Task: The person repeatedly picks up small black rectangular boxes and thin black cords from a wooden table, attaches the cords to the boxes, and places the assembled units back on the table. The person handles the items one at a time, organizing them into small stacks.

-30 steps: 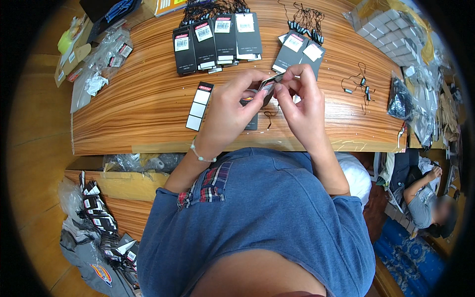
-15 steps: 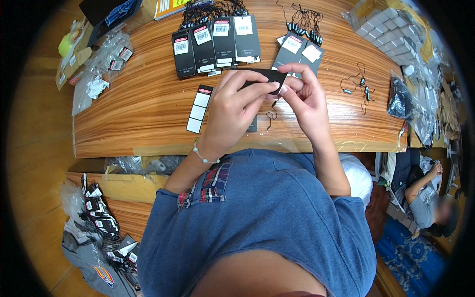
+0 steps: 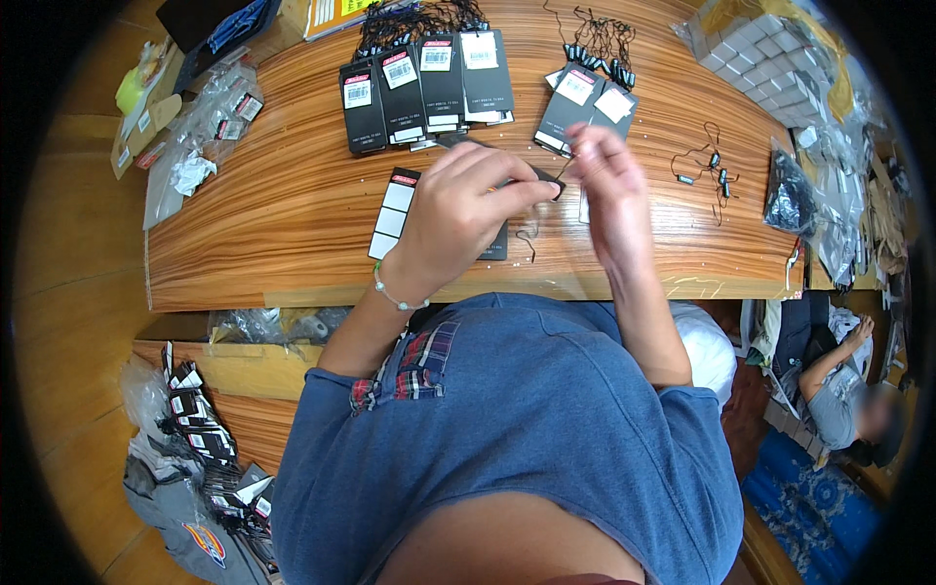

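Observation:
My left hand [image 3: 458, 205] pinches a black hang tag [image 3: 552, 181] at its edge, above the table. My right hand [image 3: 614, 180], smeared by motion, has its fingertips together on a thin black cord [image 3: 566, 168] running up from the tag's corner. A cord end [image 3: 531, 246] dangles under the tag. Beside my left wrist lies a black strip with white labels [image 3: 391, 216]. Another dark card [image 3: 498, 244] is partly hidden by my left hand. Beyond my hands are rows of corded tags, one group [image 3: 429, 93] at centre and a smaller group [image 3: 588, 102] to the right.
Several loose cords [image 3: 717, 171] lie on the wooden table [image 3: 292, 214] at right, near a bagged black bundle [image 3: 788, 195]. Small white boxes [image 3: 765, 63] fill the far right corner. Plastic bags [image 3: 210, 136] lie at left. Another person [image 3: 843, 390] is at the right edge.
My right hand has drawn away from the tag, its fingers pulling up and right with the cord. The left hand keeps the tag, now held lower and flatter.

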Demonstrator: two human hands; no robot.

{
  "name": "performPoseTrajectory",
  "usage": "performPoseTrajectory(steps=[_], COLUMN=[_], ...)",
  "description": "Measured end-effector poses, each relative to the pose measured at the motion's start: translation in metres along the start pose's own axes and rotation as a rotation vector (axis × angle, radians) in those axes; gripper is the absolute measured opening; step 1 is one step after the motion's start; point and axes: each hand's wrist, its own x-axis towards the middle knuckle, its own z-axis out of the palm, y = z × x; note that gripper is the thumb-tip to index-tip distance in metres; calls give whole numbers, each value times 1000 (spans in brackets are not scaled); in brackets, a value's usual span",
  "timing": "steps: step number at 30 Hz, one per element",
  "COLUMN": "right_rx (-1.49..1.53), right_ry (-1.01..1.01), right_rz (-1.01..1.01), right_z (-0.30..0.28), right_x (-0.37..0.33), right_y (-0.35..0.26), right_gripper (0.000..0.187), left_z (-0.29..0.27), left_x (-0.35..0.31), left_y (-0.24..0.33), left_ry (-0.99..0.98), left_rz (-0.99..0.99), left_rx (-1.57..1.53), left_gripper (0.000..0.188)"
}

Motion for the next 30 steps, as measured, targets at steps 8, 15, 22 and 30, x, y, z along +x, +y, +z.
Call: performPoseTrajectory(steps=[8,15,22,30], right_rx=[332,192,53,33], right_ry=[-191,-300,-337,-289], right_rz=[-331,-318,-316,-220], right_z=[-9,9,4,5], right_x=[21,0,-17,-17], right_y=[-30,-46,-59,-58], right_gripper=[15,17,11,12], left_z=[6,3,-45,-42], left_x=[-5,-22,-72,-84], left_y=[3,-15,-78,-93], left_ry=[-11,30,-353,-274], left_rz=[-530,-601,-724,-657], left_rx=[-581,-872,8,7], left_gripper=[26,40,40,40])
